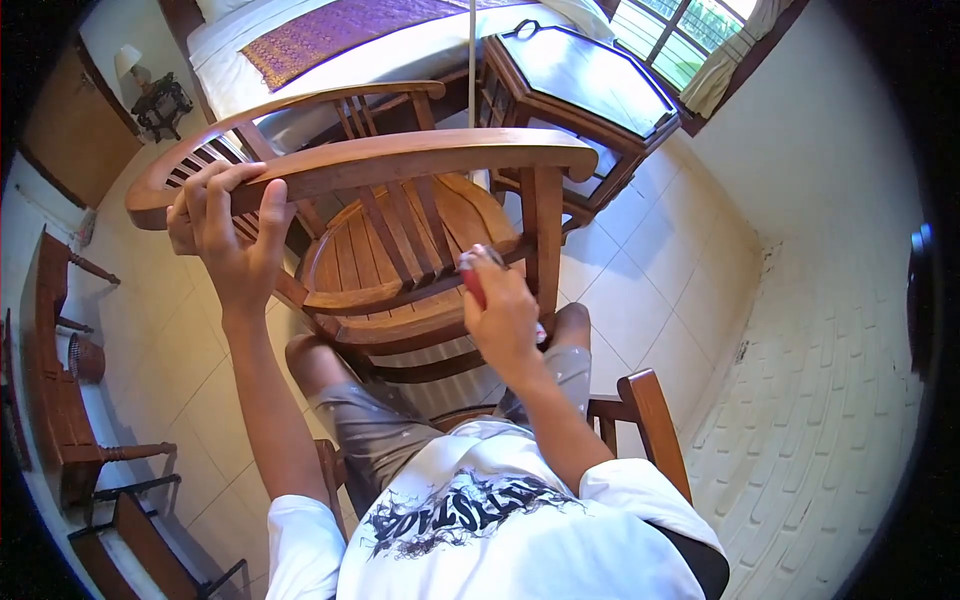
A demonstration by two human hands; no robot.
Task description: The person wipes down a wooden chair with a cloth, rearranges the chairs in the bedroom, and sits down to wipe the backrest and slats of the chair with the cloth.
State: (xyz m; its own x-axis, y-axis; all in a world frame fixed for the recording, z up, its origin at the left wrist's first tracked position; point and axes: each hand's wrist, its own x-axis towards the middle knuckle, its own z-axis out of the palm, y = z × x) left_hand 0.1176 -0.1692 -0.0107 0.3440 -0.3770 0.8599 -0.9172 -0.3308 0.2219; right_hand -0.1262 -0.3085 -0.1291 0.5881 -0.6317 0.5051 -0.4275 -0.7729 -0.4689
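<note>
A wooden armchair (425, 155) with a slatted seat and a curved armrest stands right in front of my knees. My left hand (225, 215) is wrapped over the left part of the near armrest, thumb on the near side and fingers over the top. My right hand (503, 318) is closed round a small red object (473, 285), just in front of the chair's lower side rail (400, 298) and near its right post (544, 240). A pale end of the object shows below the hand; its kind cannot be made out.
I sit on another wooden chair (655, 425). A bed (225, 70) with a purple runner is behind the armchair. A glass-topped wooden cabinet (590, 80) stands at the back right. A wooden table (65, 370) and a wicker basket (87, 358) are on the left, a white wall (820, 300) on the right.
</note>
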